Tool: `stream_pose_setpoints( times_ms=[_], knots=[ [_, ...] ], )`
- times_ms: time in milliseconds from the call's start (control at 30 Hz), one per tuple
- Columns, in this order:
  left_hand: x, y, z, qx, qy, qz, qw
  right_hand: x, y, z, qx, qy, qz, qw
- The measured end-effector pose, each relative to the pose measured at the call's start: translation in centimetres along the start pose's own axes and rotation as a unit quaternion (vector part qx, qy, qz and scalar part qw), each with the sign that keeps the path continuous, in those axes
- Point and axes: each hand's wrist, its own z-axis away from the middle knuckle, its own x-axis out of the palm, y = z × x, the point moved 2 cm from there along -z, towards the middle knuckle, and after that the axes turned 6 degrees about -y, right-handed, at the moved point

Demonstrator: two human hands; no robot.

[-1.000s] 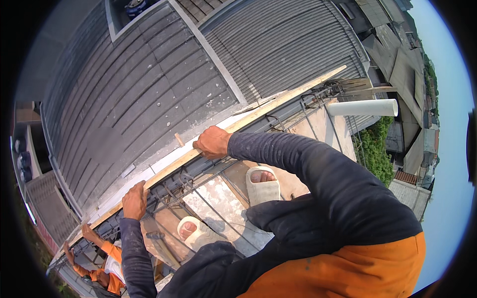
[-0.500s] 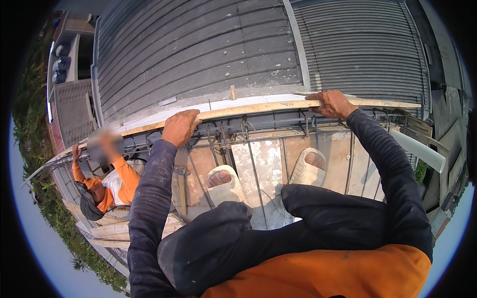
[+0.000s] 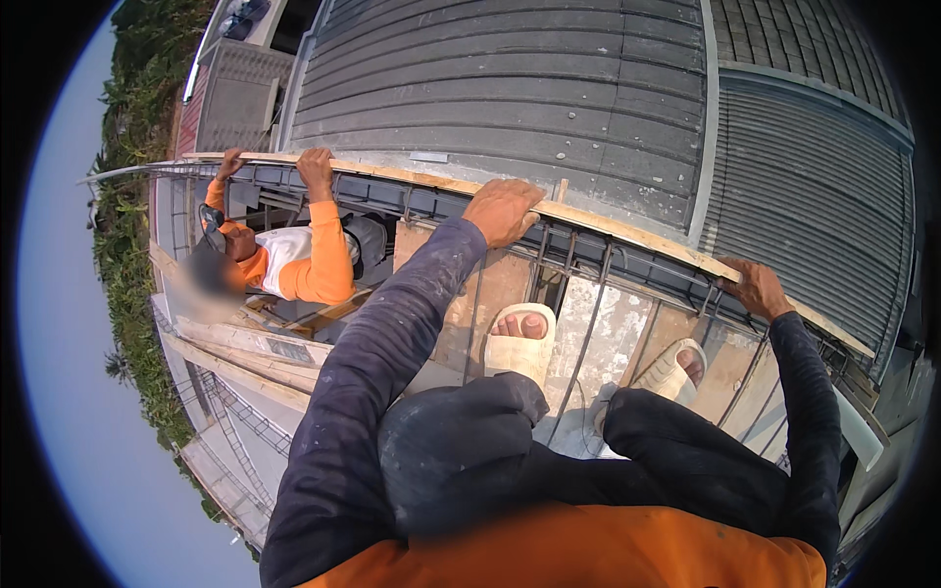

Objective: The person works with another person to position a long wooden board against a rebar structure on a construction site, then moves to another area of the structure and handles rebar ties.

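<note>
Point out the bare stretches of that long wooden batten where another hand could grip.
The batten is bare between the left hand and right hand, and between the left hand and the co-worker's nearer hand. The far left end is crowded by the co-worker's two hands.

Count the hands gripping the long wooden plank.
4. The person's left hand grips the wooden plank mid-length, the right hand farther right; a co-worker's two hands grip its left end.

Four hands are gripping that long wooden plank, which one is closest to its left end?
The co-worker's hand at the far left of the plank, nearest its left tip; the co-worker's other hand and the wearer's two hands sit further right.
</note>
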Motion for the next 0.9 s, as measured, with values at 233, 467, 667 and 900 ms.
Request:
stream_pose_setpoints(
  times_ms=[233, 467, 667, 900],
  knots=[
    [-0.4, -3.2, 8.1, -0.148, 0.279, 0.113, 0.942, -1.5, -0.8, -0.5, 0.053, -0.031, -0.018, 0.998],
    [7.8, -17.1, 19.5, -0.431, 0.333, 0.324, 0.773, -2.2, -3.1, -0.8, 0.093, -0.047, 0.013, 0.995],
    [6.4, -14.7, 17.9, -0.422, 0.362, 0.212, 0.804, -0.4, -1.5, 0.1, 0.087, -0.014, 0.022, 0.996],
    [-0.7, -10.7, 12.4, -0.224, 0.322, 0.004, 0.920, -3.9, -3.1, -0.3, 0.108, -0.009, 0.040, 0.993]
  ],
)
